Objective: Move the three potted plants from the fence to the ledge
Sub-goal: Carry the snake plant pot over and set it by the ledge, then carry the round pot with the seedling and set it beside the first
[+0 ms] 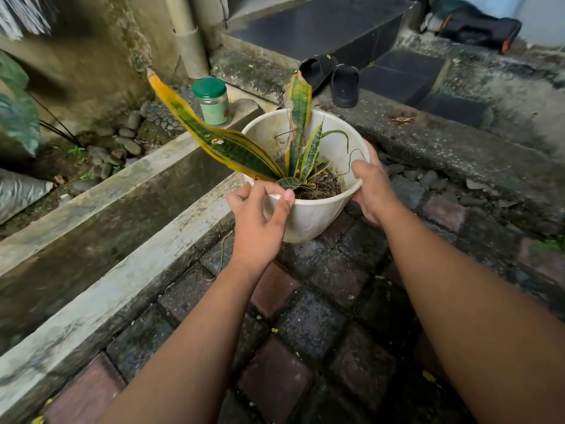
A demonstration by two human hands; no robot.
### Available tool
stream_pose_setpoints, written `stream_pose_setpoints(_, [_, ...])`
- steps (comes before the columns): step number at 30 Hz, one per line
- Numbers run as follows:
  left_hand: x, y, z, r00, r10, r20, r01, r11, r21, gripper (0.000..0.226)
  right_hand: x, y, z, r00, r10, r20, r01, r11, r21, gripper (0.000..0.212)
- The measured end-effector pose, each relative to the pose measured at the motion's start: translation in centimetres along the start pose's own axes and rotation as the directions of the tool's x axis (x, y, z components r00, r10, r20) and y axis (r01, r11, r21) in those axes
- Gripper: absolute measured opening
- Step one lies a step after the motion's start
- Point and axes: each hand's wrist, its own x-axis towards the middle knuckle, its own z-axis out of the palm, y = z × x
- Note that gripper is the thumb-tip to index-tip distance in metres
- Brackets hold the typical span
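I have both hands on one white pot point(308, 215) holding a snake plant point(298, 148) with yellowed leaves. My left hand point(260, 221) pinches the near rim, thumb over the lip and fingers curled at the outside wall. My right hand point(371, 191) is clenched on the far-right rim, thumb inside the pot and fingers wrapped round the outside. So each grip is closed on the pot, not released.

The pot sits low over the dark paving bricks point(308, 325), right at the end of a pale concrete ledge point(122, 270) that runs along a drainage channel point(101, 228). Its base looks to be touching or just above the bricks; I cannot tell which. It is beside the ledge's end, not clearly on top of it.

As for progress, I see only this one plant. No fence is in view, and no other pots stand on the ledge or anywhere else in frame, so I cannot say whether this is the first, second or third. My judgement is that this pot is near its destination but not yet set down in a settled spot. What remains, at the least, is to place it firmly on the ledge and let go.

A green-lidded jar point(212, 101) stands further along the ledge, and a pair of black sandals point(333, 78) lies on the step beyond, both well apart from my hands.
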Motion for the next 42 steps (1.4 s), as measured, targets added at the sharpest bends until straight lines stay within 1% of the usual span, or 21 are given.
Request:
stream_pose_setpoints(3, [-0.2, 0.2, 0.0, 1.000, -0.014, 0.004, 0.014, 1.000, -0.003, 0.007, -0.5, -0.2, -0.2, 0.999, -0.036, -0.037, 0.034, 0.998, -0.052, 0.063])
stream_pose_setpoints(5, [-0.3, 0.3, 0.0, 1.000, -0.017, -0.003, 0.017, 1.000, 0.004, 0.006, -0.9, -0.2, -0.2, 0.989, -0.104, -0.106, 0.091, 0.988, -0.123, 0.054])
stream_pose_setpoints(7, [-0.4, 0.3, -0.1, 1.000, -0.015, -0.017, 0.015, 1.000, 0.004, 0.006, -1.5, -0.1, -0.2, 0.974, -0.161, -0.158, 0.137, 0.979, -0.154, 0.053])
stream_pose_setpoints(10, [-0.5, 0.2, -0.1, 1.000, -0.009, -0.024, 0.010, 1.000, 0.012, 0.006, -3.1, 0.5, 0.0, 0.966, -0.213, -0.150, 0.179, 0.961, -0.210, 0.048])
stream_pose_setpoints(13, [-0.4, 0.2, 0.1, 1.000, -0.013, -0.013, 0.013, 1.000, 0.023, 0.007, -4.3, 1.4, 0.4, 0.971, -0.213, -0.108, 0.194, 0.967, -0.167, 0.044])
stream_pose_setpoints(16, [-0.3, 0.1, 0.3, 1.000, -0.022, 0.019, 0.021, 0.999, 0.037, 0.006, -4.4, 1.5, 0.8, 0.970, -0.205, -0.129, 0.191, 0.975, -0.113, 0.043])
stream_pose_setpoints(19, [-0.1, 0.4, 0.4, 0.997, -0.046, 0.063, 0.042, 0.997, 0.064, 0.005, -4.5, 1.0, 0.6, 0.972, -0.180, -0.153, 0.153, 0.973, -0.173, 0.044])
stream_pose_setpoints(20, [0.0, 0.8, 0.3, 0.995, -0.072, 0.067, 0.065, 0.994, 0.092, 0.003, -4.5, 0.4, 0.4, 0.978, -0.166, -0.125, 0.133, 0.963, -0.235, 0.044])
stream_pose_setpoints(21, [0.1, 1.3, 0.2, 0.992, -0.108, 0.064, 0.098, 0.985, 0.141, 0.006, -4.6, -0.3, 0.2, 0.985, -0.150, -0.087, 0.117, 0.945, -0.304, 0.045])
stream_pose_setpoints(22, [0.0, 2.2, -0.1, 0.986, -0.154, 0.065, 0.138, 0.970, 0.198, 0.017, -4.8, -1.3, 0.0, 0.989, -0.131, -0.068, 0.098, 0.928, -0.360, 0.045])
stream_pose_setpoints(24, [-0.7, 5.0, -0.9, 0.955, -0.288, 0.069, 0.260, 0.928, 0.267, 0.039, -6.1, -3.7, -1.2, 0.982, -0.156, -0.109, 0.094, 0.896, -0.433, 0.042])
stream_pose_setpoints(25, [-1.3, 6.9, -1.6, 0.933, -0.352, 0.075, 0.320, 0.906, 0.279, 0.045, -7.3, -5.2, -1.9, 0.972, -0.188, -0.138, 0.103, 0.877, -0.469, 0.037])
stream_pose_setpoints(27, [-2.3, 10.6, -3.3, 0.899, -0.423, 0.111, 0.378, 0.879, 0.290, 0.048, -10.3, -8.8, -3.8, 0.971, -0.185, -0.149, 0.078, 0.840, -0.537, 0.029])
stream_pose_setpoints(29, [-3.5, 14.7, -5.4, 0.889, -0.439, 0.133, 0.394, 0.879, 0.270, 0.049, -13.0, -13.5, -5.4, 0.990, -0.118, -0.075, 0.046, 0.783, -0.620, 0.028])
stream_pose_setpoints(30, [-4.2, 17.2, -6.6, 0.893, -0.430, 0.136, 0.390, 0.888, 0.245, 0.048, -14.3, -16.4, -6.1, 0.995, -0.098, -0.025, 0.057, 0.746, -0.664, 0.029])
stream_pose_setpoints(32, [-5.4, 23.5, -8.9, 0.911, -0.379, 0.161, 0.340, 0.913, 0.224, 0.048, -17.0, -23.2, -7.4, 0.992, -0.113, 0.048, 0.113, 0.681, -0.724, 0.031])
stream_pose_setpoints(34, [-6.2, 30.3, -11.4, 0.925, -0.318, 0.207, 0.260, 0.929, 0.262, 0.054, -20.0, -30.9, -8.2, 0.993, -0.108, 0.050, 0.108, 0.649, -0.753, 0.030])
stream_pose_setpoints(36, [-7.4, 37.6, -14.1, 0.926, -0.298, 0.234, 0.230, 0.933, 0.278, 0.051, -23.4, -38.8, -8.4, 0.997, -0.057, 0.051, 0.076, 0.655, -0.752, 0.029])
stream_pose_setpoints(38, [-8.7, 45.0, -16.4, 0.927, -0.272, 0.260, 0.206, 0.945, 0.253, 0.041, -27.2, -46.7, -8.9, 0.998, -0.015, 0.053, 0.049, 0.671, -0.740, 0.030])
stream_pose_setpoints(40, [-10.2, 52.4, -18.1, 0.925, -0.203, 0.322, 0.142, 0.969, 0.203, 0.036, -31.3, -54.8, -10.1, 0.999, 0.026, 0.035, 0.009, 0.664, -0.748, 0.032])
stream_pose_setpoints(42, [-11.7, 59.3, -19.0, 0.903, -0.118, 0.413, 0.063, 0.987, 0.145, 0.035, -35.5, -62.7, -11.4, 0.998, 0.054, 0.041, -0.002, 0.627, -0.779, 0.034])
